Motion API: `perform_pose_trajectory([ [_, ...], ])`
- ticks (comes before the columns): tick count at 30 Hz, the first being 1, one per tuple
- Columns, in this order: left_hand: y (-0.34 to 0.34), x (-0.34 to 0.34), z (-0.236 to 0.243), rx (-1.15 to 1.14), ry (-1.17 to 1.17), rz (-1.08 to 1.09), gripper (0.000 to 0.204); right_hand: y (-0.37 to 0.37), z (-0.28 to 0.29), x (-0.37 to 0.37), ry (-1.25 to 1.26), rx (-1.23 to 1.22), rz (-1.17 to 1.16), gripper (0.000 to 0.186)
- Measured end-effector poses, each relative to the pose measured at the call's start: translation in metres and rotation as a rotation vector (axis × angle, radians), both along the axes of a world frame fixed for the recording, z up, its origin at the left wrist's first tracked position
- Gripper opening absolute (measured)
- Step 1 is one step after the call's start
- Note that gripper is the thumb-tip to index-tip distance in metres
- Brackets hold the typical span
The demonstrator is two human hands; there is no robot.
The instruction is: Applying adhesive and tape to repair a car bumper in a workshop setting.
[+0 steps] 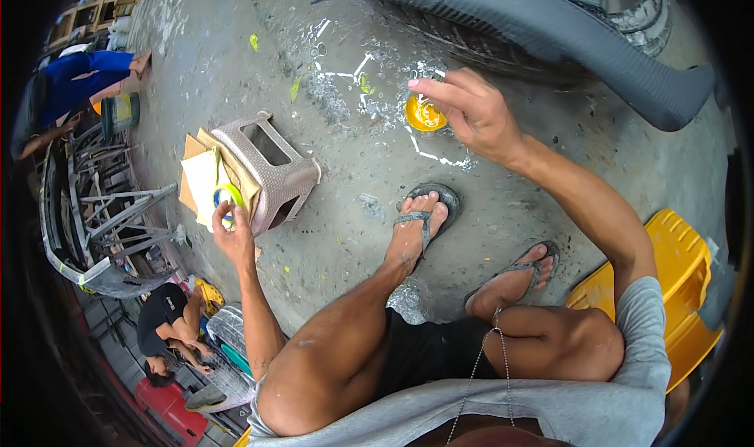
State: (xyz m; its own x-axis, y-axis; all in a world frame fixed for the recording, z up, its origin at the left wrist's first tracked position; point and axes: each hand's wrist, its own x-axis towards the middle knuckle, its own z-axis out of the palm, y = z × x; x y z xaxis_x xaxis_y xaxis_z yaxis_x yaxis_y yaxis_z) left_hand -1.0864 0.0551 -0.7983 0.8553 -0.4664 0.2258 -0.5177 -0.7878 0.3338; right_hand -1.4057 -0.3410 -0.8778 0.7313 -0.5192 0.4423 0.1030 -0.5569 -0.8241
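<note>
My left hand [232, 221] grips a yellow-green tape roll [230, 192] over pale and brown sheets [196, 168] lying on a plastic stool [294, 174]. My right hand [463, 105] has its index finger stretched out, with a white bit at the tip, and the other fingers curled; what they hold, if anything, is hidden. Just behind it is a round yellow-orange item [426, 119], partly covered; I cannot tell if the hand touches it. Black textured bodywork [550, 39] spans the top, with white and green scraps [338, 73] on the floor below it.
A yellow plastic seat [683, 321] is at my right. A metal frame [118, 211] stands on the left. A person in blue trousers [86, 66] is at upper left; another in a black shirt [161, 321] works by a tyre [228, 325] at lower left.
</note>
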Motion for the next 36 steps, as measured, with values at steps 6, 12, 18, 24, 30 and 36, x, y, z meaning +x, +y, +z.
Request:
perform_pose_trajectory([
  [6, -0.016, 0.014, 0.009, -0.116, -0.048, 0.087, 0.036, 0.003, 0.010, -0.019, -0.094, 0.125, -0.110, 0.042],
  [12, -0.047, 0.015, 0.016, -0.297, -0.116, -0.019, 0.034, 0.005, -0.011, -0.046, 0.005, 0.089, -0.182, 0.025],
  [18, -0.177, -0.077, -0.021, -0.143, 0.064, -0.643, 0.042, 0.009, -0.033, -0.069, 0.068, 0.836, -0.259, 0.025],
  [24, -0.264, -0.123, -0.078, 0.130, 0.208, -1.015, 0.086, 0.020, -0.041, -0.060, 0.051, 0.911, -0.335, 0.027],
  [30, -0.292, -0.139, -0.099, 0.224, 0.259, -1.088, 0.087, 0.019, -0.047, -0.052, 0.132, 0.893, -0.361, 0.027],
  [36, -0.294, -0.135, -0.106, 0.193, 0.280, -1.072, 0.081, 0.007, -0.049, -0.058, 0.218, 0.854, -0.393, 0.026],
])
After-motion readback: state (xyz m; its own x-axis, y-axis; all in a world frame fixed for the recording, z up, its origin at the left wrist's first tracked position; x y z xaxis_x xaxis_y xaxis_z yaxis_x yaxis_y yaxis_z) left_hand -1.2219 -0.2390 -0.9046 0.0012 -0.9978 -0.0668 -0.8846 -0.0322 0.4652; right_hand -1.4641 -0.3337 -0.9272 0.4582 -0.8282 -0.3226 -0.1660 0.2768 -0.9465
